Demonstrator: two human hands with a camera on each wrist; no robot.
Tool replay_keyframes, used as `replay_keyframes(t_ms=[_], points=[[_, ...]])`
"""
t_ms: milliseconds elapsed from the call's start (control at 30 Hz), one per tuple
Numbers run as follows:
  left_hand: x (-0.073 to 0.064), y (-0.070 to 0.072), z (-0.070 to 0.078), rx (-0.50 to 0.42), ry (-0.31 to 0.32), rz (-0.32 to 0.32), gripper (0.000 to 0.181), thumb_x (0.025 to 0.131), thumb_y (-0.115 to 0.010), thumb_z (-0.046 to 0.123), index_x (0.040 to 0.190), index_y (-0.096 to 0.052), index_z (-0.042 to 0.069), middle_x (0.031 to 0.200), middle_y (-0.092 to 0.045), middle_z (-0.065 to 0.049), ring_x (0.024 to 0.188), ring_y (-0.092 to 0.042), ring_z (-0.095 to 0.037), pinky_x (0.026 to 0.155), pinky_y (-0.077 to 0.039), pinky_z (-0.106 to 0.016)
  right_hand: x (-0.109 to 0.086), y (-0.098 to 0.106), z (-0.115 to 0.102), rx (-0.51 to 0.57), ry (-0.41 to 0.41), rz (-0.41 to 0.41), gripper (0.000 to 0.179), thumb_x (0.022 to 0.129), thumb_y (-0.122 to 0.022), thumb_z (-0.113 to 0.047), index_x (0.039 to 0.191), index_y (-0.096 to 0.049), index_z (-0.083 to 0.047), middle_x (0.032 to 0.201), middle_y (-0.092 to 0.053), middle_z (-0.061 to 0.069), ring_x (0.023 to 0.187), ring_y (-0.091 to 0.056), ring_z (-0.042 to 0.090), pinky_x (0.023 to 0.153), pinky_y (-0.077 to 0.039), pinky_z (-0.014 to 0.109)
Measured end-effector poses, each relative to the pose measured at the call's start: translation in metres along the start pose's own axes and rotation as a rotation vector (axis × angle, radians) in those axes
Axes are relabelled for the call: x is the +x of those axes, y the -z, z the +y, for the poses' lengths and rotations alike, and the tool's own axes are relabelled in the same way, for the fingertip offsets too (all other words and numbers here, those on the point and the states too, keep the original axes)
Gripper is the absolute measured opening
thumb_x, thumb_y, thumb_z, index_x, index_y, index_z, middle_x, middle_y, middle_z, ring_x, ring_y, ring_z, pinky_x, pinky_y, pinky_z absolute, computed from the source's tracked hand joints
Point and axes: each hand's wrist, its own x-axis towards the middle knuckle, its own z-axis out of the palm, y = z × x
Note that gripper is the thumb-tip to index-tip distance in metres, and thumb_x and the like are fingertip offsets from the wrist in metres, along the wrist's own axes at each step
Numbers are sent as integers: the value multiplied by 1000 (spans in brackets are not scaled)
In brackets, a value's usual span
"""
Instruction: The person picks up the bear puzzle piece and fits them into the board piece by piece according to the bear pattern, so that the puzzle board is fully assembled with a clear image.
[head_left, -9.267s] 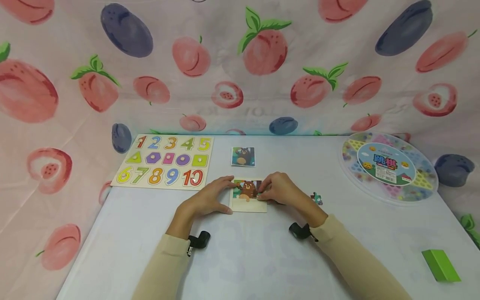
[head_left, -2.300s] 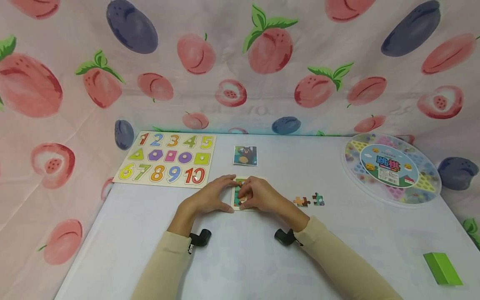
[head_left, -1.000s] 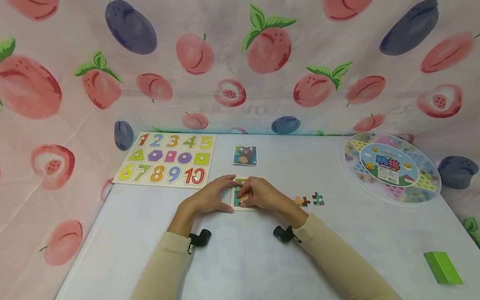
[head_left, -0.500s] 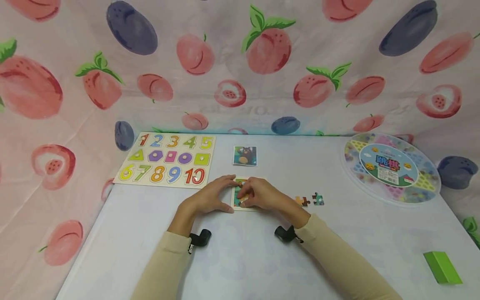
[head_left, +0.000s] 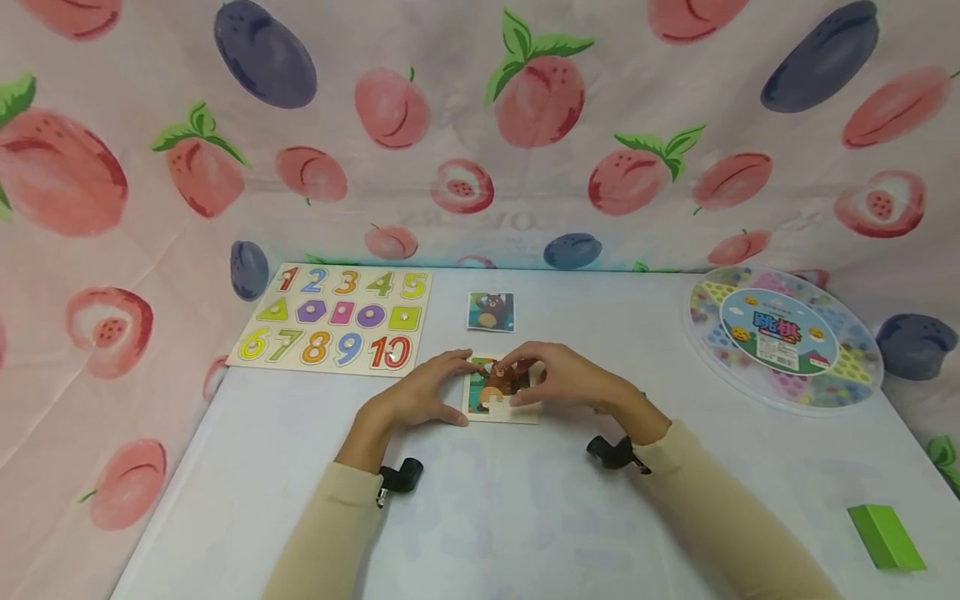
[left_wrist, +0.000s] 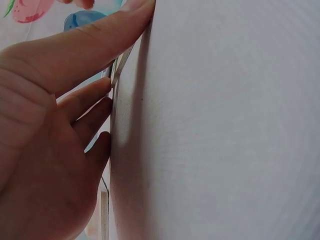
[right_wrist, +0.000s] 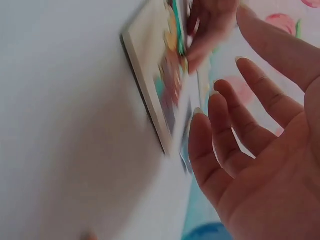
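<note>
In the head view a small wooden jigsaw puzzle point(head_left: 527, 415) with a brown bear lies on the white table. Pieces cover its upper part and lower left corner; bare wood shows at the lower right. My left hand point(head_left: 412, 398) spans its left edge, thumb at the near corner and index finger on the far corner. Over the puzzle's right side hovers my right hand point(head_left: 570, 379). In the right wrist view that hand point(right_wrist: 260, 140) has spread, loosely bent fingers holding nothing, apart from the puzzle point(right_wrist: 150, 85). The loose puzzle pieces are mostly hidden behind the right wrist.
Behind the puzzle lies a bear picture card point(head_left: 491, 312). A number and shape board point(head_left: 330, 318) is at the back left. On the right are a round Chinese checkers box point(head_left: 780, 333) and a green block point(head_left: 887, 537). A fruit-print cloth point(head_left: 510, 200) hangs behind.
My right hand has lifted off the puzzle's lower left and moved right, its fingers opening. A lower left piece now fills space that was bare 9.3 seconds ago. The left hand stays put.
</note>
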Motion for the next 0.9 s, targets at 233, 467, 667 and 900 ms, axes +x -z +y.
replay_keyframes(t_ms=[233, 467, 667, 900], points=[[1, 0, 0, 0, 4, -5, 76, 79, -88, 21, 147, -54, 17, 170, -30, -2, 161, -21, -29, 133, -19, -51, -25, 25, 7, -68, -32, 96, 58, 85, -83, -21, 138, -60, -12, 140, -62, 10, 128, -55, 33, 105, -52, 54], [1, -1, -2, -1, -3, 2, 76, 79, -88, 21, 147, -54, 17, 170, -30, -2, 161, -21, -29, 133, -19, -51, -53, 42, 29, -138, -107, 183, 65, 82, -86, -22, 139, -56, -12, 138, -65, 9, 131, -55, 33, 109, -48, 58], [-1, 0, 0, -4, 1, 1, 75, 79, -88, 21, 147, -54, 16, 170, -30, -3, 161, -20, -30, 133, -19, -52, -78, 47, 50, -184, -152, 195, 61, 82, -86, -25, 134, -58, -10, 129, -68, 9, 127, -55, 33, 110, -45, 62], [-1, -1, 1, -10, 13, 2, 76, 79, -88, 20, 147, -54, 18, 170, -30, -2, 161, -21, -30, 132, -20, -52, -93, 43, 69, -299, -125, 188, 53, 75, -91, -29, 117, -66, -11, 114, -71, 3, 110, -59, 24, 97, -53, 46]])
